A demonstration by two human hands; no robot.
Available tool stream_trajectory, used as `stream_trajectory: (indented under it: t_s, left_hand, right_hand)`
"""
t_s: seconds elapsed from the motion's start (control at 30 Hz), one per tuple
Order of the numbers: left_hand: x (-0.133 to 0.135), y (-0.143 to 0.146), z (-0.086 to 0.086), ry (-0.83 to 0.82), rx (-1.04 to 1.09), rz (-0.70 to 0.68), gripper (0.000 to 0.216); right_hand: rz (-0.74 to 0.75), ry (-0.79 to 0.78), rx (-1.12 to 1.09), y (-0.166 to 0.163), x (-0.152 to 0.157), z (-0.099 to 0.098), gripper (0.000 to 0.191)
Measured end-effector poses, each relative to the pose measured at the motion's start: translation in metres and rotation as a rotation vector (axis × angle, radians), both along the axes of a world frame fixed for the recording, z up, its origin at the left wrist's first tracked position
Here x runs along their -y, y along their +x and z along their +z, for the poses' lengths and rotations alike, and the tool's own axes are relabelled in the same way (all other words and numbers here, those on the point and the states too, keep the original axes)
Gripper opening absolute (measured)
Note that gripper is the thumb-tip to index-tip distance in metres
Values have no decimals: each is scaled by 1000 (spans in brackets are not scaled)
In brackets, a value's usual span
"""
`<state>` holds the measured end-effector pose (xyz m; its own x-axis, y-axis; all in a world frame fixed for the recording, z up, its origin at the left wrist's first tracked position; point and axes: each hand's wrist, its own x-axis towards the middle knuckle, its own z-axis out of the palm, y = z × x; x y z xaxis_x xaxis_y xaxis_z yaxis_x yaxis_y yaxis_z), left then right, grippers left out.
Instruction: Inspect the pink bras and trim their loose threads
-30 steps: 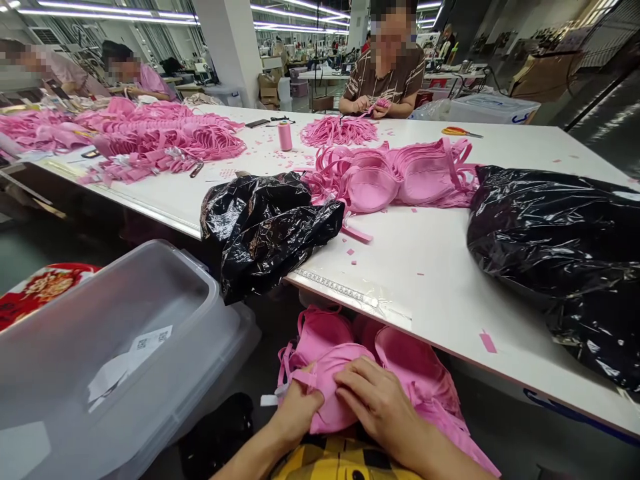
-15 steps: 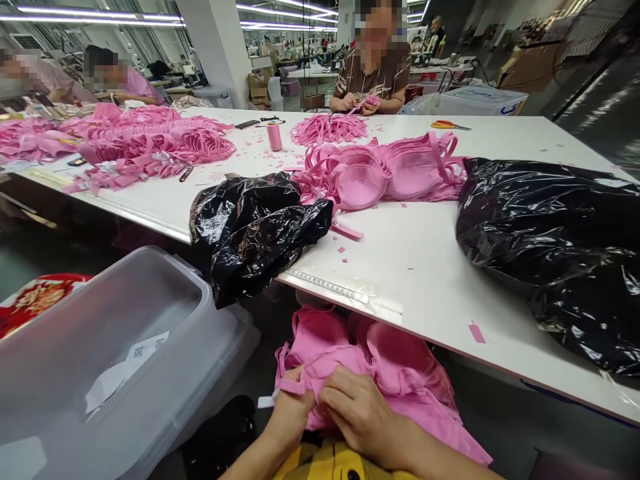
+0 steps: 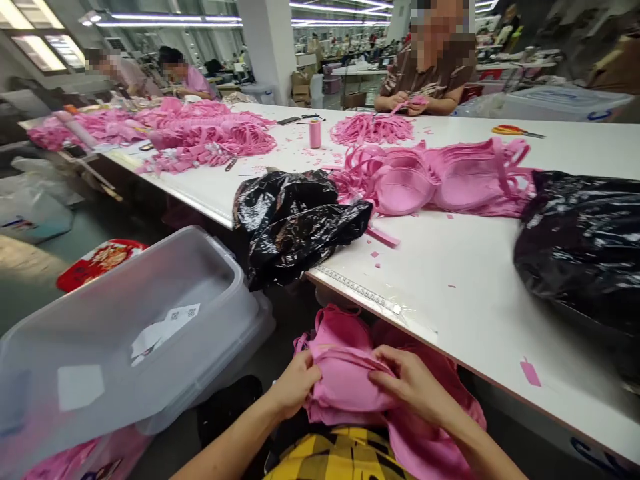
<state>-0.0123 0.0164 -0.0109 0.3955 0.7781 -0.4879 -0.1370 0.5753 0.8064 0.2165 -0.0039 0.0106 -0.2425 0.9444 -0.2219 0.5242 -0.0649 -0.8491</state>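
A clear plastic tub (image 3: 125, 313) sits left of the white counter (image 3: 450, 287). Below the counter's near edge, our left hand (image 3: 295, 387) pinches the pink padded bra (image 3: 345, 377) on our lap, and our right hand (image 3: 413, 390) grips its other side.

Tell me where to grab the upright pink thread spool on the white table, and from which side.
Probably pinch the pink thread spool around its middle, coming down from above: it stands upright on the white table, sides free all round.
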Motion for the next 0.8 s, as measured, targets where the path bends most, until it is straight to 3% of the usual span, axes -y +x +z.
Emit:
stream_trajectory:
  t_s: [0.07,0.13,0.33,0.43,0.67,0.8]
  left_hand:
    - [-3,-10,7,-51,46,0,33]
    - [-2,-16,14,0,10,49,31]
    - [18,-6,26,597,-411,71,16]
    - [23,3,20,759,-514,153,10]
    - [18,16,4,731,-616,247,5]
    - [11,14,8,601,-448,295,12]
  right_hand:
    - [-2,-24,-16,3,-2,-1,19]
    - [12,-40,-21,6,-5,-2,24]
    - [24,-1,53,1,-11,-7,31]
    - [13,10,78,-3,-12,-6,32]
    - [-19,8,28,-7,-8,-5,29]
    - [-18,7,23,0,-11,-7,28]
